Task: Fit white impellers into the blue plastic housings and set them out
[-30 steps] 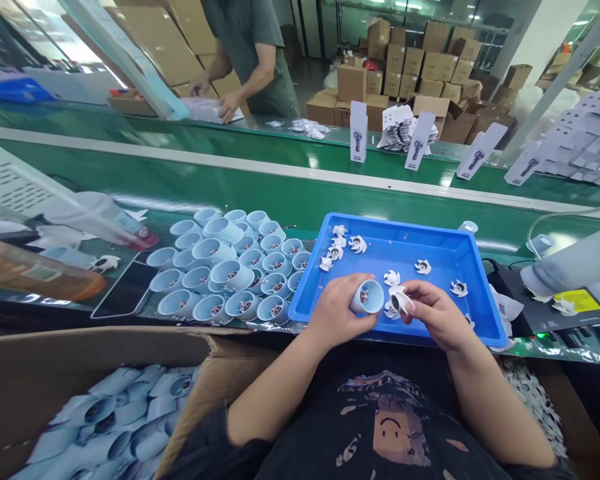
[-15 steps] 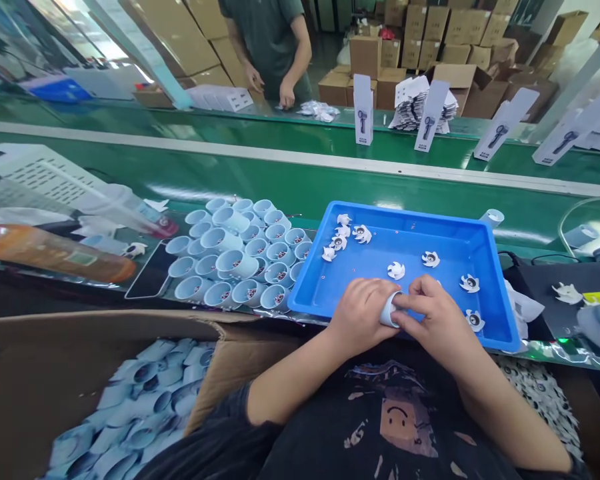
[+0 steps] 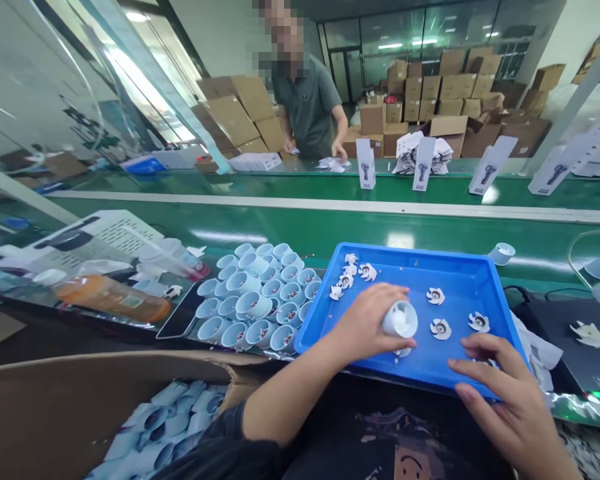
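My left hand (image 3: 363, 320) is wrapped round a pale blue cup (image 3: 401, 320) with white blades visible in its mouth, over the near side of a blue tray (image 3: 420, 257). My right hand (image 3: 505, 390) has its fingers apart at the tray's near right corner, nearest to a white fan wheel (image 3: 479, 322), and holds nothing that I can see. More white fan wheels lie in the tray, one (image 3: 435, 296) near the middle and one (image 3: 441, 329) below it. Left of the tray, many pale blue cups (image 3: 253, 305) stand packed together, several with small wires inside.
A cardboard box (image 3: 40, 413) of blue parts is at the lower left. An orange bottle (image 3: 115, 298) lies on the left. Across the green bench (image 3: 290, 223) a person (image 3: 310, 107) handles small items beside upright white boxes (image 3: 366, 164). A black pad (image 3: 575, 333) is at right.
My right hand has left the cup and moved right, its fingers opening. White blades now show in the cup my left hand holds. The view has tilted up.
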Motion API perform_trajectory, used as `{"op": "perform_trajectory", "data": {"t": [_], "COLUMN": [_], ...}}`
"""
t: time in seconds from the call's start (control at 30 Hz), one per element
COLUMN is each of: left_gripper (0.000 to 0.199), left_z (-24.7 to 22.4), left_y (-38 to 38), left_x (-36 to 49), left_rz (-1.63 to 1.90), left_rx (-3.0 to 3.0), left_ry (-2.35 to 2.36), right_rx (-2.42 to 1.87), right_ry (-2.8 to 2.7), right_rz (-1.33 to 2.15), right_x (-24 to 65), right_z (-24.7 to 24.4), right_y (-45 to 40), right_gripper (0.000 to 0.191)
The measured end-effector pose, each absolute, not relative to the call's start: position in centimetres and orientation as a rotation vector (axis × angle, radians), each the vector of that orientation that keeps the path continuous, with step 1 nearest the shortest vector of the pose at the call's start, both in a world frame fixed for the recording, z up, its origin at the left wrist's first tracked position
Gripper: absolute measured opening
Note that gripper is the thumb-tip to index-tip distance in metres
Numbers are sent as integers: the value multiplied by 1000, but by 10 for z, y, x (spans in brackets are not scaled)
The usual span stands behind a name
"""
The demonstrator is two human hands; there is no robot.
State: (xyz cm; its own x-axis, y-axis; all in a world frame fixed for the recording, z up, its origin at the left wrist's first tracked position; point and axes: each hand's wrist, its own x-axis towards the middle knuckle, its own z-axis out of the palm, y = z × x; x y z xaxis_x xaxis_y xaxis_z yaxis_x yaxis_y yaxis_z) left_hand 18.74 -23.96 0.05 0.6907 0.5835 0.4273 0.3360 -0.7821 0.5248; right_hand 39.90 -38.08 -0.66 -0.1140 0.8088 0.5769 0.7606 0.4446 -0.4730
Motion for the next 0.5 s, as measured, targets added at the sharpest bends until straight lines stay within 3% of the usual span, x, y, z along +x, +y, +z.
{"op": "perform_trajectory", "data": {"t": [0.13,0.27,0.43,0.5], "left_gripper": [50,50,32,37], "left_z": [21,22,9,9], "left_y": [-166,-98,-71,-72], "left_x": [222,287,331,326], "left_rz": [801,437,28,-41], "left_rx": [2447,2530,2544,2555], "left_ry": [1008,1292,1281,1262], "right_rx": [-1298,-1192,-1134,-1175], "right_ry": [-1786,-1770,-1790,-1784], "right_rz": [55,67,7,-12], "right_x": [406,387,386,398], "right_z": [-10,-10,-11,-13], "right_y": [-393,-392,-402,-416], "right_gripper": [17,19,20,17]}}
